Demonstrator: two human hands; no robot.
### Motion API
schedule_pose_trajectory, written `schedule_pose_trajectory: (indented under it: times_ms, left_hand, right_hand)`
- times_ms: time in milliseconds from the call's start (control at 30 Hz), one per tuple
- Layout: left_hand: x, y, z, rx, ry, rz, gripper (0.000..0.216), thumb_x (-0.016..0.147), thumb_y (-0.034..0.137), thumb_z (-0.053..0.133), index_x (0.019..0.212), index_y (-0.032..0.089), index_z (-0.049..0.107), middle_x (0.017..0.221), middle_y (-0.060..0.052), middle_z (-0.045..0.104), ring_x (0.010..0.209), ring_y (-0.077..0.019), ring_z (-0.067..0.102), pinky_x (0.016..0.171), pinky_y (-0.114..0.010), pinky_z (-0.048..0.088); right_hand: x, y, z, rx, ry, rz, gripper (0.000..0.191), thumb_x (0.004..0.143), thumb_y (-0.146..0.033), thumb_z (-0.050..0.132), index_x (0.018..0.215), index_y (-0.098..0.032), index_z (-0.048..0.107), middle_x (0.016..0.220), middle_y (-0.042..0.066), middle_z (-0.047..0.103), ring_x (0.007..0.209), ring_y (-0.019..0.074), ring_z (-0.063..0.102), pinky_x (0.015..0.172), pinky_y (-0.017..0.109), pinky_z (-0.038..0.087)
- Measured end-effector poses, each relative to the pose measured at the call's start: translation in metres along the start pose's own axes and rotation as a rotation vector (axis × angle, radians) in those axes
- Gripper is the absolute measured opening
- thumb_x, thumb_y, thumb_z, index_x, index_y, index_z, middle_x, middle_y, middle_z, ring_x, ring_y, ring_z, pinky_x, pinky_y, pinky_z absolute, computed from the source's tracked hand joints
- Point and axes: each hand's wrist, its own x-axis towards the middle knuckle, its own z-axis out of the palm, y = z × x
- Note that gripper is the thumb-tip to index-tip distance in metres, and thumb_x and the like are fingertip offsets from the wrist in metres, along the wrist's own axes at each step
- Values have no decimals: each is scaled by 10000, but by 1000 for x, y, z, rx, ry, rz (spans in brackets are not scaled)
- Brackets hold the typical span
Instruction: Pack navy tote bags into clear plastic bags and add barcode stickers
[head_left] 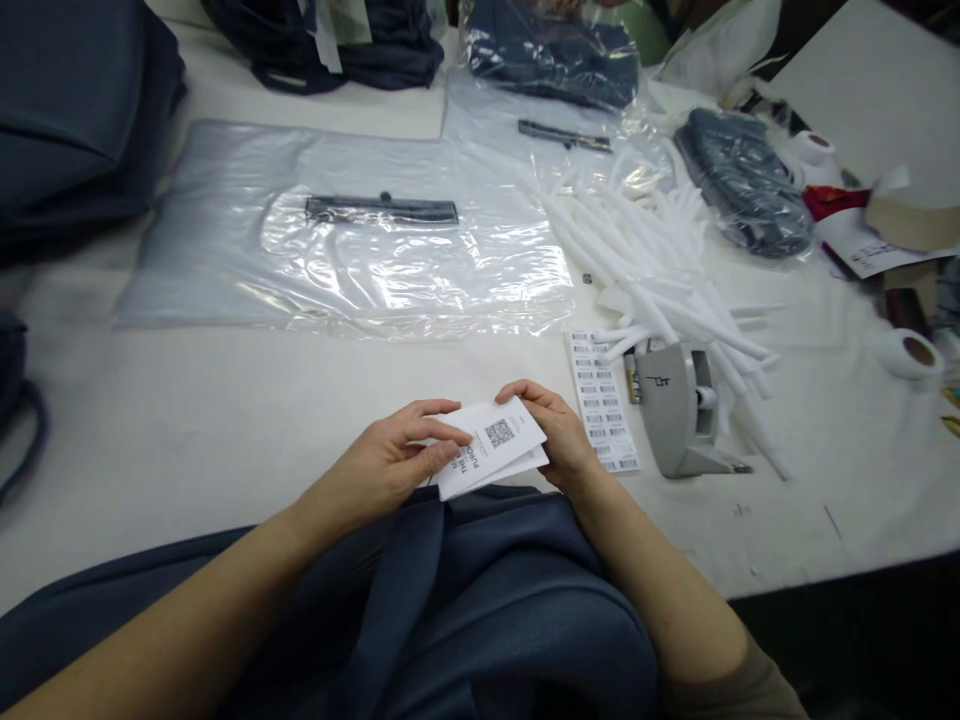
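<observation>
My left hand (394, 462) and my right hand (559, 435) both grip a small stack of white paper cards (495, 447), one with a QR code and black print. The left thumb and fingers pinch the cards' left edge; the right fingers curl round their right edge. The cards are held just above a dark blue fabric bag (465, 610) that lies across the near edge of the white table (187, 420), under my forearms.
A sheet of barcode stickers (604, 400) and a grey tape dispenser (679, 410) lie right of my hands. Beyond are a heap of white foam tubes (652, 250), clear plastic bags (352, 230), bagged dark items (742, 180), tape rolls (911, 352) and dark bags (75, 110) at left.
</observation>
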Motion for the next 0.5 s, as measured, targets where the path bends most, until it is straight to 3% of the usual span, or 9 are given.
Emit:
schedule_pose_trajectory:
  times_ms: [67,133,200,267,333,400,500]
  left_hand:
    - [2,-3,4,-212,93,-82,194,705,341,741,829,192,745,1153,-119,572,958,-244,615,745,-281,549]
    - [2,-6,7,-261,190,-62,182,662,288,778,808,187,735,1091,-100,582,952,-232,609,738,-265,545]
    - [1,-8,10,-108,250,35,147,712,263,740,851,216,736,1081,-80,580,971,-217,597,749,-247,535]
    - [1,-9,14,101,238,150,156,773,245,683,921,251,731,1088,-64,589,1004,-206,584,806,-242,514]
    - [1,-6,13,205,187,201,209,807,245,647,1005,267,707,1092,-56,604,1001,-197,586,841,-245,500]
    - [-1,-1,3,214,182,147,255,796,272,661,1049,253,676,1049,-56,624,910,-185,614,778,-236,516]
    - [-14,12,-33,122,191,-73,313,647,281,792,928,193,685,809,-41,651,632,-167,610,519,-209,483]
  right_hand:
    - [0,-1,-4,-82,15,-29,235,696,-410,654,789,-197,617,582,-30,577,507,108,511,484,219,400]
    - [-3,-6,-9,-272,62,-191,312,791,-469,558,962,-216,623,821,24,649,715,161,594,633,283,482]
    - [-6,-15,-11,-604,79,-439,444,814,-485,552,1184,-241,555,1189,79,592,1064,233,549,884,388,461]
    - [-8,-23,-10,-990,-40,-614,553,774,-417,644,1282,-252,499,1345,91,499,1248,276,419,1058,481,314]
    - [-7,-28,-7,-1271,-269,-634,454,778,-297,660,1218,-247,562,1193,87,614,1155,267,508,1090,528,244]
    - [-3,-27,-5,-1396,-446,-602,234,816,-194,601,1043,-224,649,908,50,693,899,210,619,1066,524,285]
    - [6,-17,-11,-1373,-419,-660,134,823,-128,551,854,-193,665,777,42,684,770,179,625,961,442,416]
